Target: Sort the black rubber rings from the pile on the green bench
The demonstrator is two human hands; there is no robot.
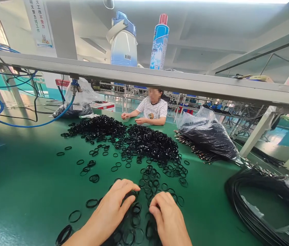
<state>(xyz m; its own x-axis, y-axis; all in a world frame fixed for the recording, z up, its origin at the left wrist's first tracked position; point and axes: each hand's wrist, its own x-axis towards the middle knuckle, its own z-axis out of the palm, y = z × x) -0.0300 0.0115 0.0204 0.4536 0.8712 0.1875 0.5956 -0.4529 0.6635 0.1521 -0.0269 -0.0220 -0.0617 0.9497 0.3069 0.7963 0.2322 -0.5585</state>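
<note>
Many thin black rings [154,141] lie heaped on the green tabletop, with a looser trail of them running down toward me. My left hand [117,205] rests low over loose rings [136,208], its thumb and index finger apart with a gap between them. To its right, my right hand [166,213] is curled above the same trail, thumb drawn in against the index finger. Its fingertips are partly hidden, so what they pinch, if anything, does not show. More rings [64,235] lie beside my left forearm.
Coiled black cables [239,205] lie at the right, below a plastic bag of black cables [208,133]. Another bag [75,106] and a blue hose [39,126] are at the left. A metal shelf beam [198,83] crosses overhead. Opposite sits a person [152,109].
</note>
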